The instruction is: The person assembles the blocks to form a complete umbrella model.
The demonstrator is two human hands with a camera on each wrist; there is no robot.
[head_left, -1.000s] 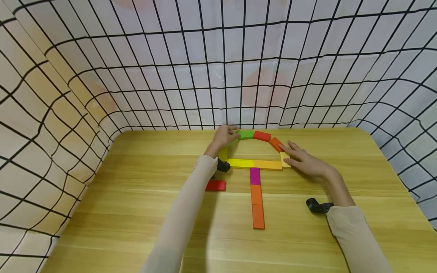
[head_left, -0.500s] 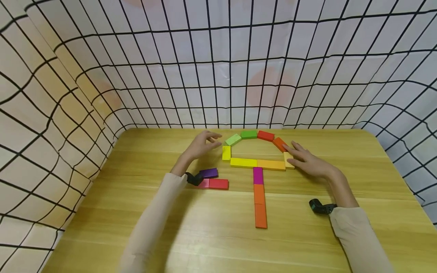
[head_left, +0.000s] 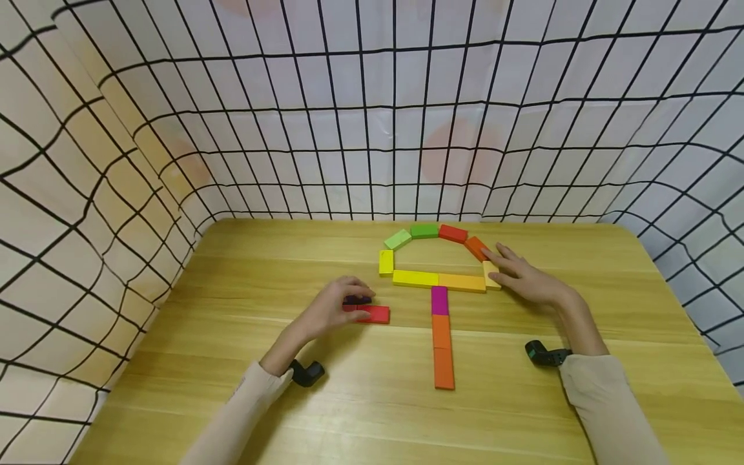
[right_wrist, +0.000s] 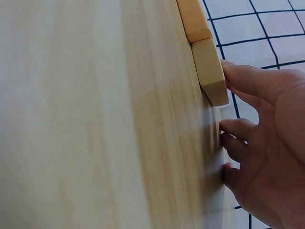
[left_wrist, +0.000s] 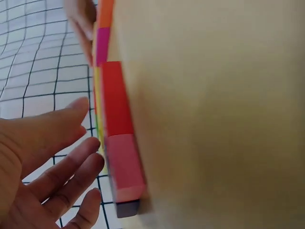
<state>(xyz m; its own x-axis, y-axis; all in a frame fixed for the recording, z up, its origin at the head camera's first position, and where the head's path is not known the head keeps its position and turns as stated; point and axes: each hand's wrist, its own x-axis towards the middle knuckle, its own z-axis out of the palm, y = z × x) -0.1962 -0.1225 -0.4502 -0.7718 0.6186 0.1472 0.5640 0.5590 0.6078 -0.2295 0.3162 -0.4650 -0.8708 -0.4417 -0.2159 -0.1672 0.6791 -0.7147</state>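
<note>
In the head view my left hand (head_left: 334,307) hovers at a red block (head_left: 374,314) and a dark purple block (head_left: 357,299), partly covering them. The left wrist view shows a pink block (left_wrist: 125,162) end to end with the red one; my thumb and fingers are spread apart, with nothing held between them. My right hand (head_left: 531,281) lies at the right side of an arch of blocks, fingers extended. Its thumb touches a pale yellow block (right_wrist: 209,71), while a finger reaches the orange block (head_left: 476,248) above that.
The arch continues through red (head_left: 453,233), green (head_left: 424,231), light green (head_left: 398,239) and yellow (head_left: 386,263) blocks. A yellow (head_left: 415,278) and an orange-yellow block (head_left: 462,283) form its base. Below runs a stem of magenta (head_left: 440,300) and orange blocks (head_left: 444,368). Black-gridded cloth (head_left: 372,129) borders the wooden table (head_left: 372,413).
My left hand has let go of the light green block and moved left and toward me, to the red and purple blocks. The right hand stays by the pale yellow block.
</note>
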